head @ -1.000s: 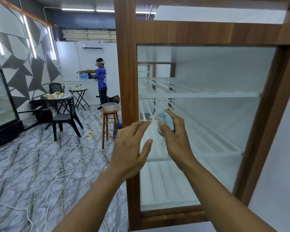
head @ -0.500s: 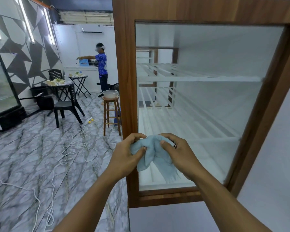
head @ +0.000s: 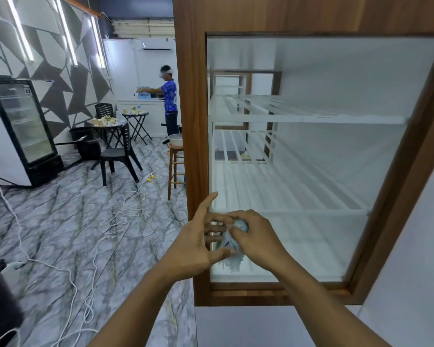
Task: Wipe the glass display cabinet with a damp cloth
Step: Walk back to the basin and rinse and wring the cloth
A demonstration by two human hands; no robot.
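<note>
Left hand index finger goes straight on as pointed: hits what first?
The left hand would likely meet the clear glass cabinet pane near its left edge; depth unclear, possibly the brown wooden frame.

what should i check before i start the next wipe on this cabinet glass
1. Cloth in hand: ok, the right hand grips the cloth.
2. Cloth spread out for wiping: not ok, it is bunched up between the two hands.
3. Left hand free to steady: not ok, the left hand touches the cloth with spread fingers.
4. Cloth damp: cannot tell from the picture.
5. Cloth pressed on the glass pane: cannot tell, that spot is blurred and the hands cover it.
</note>
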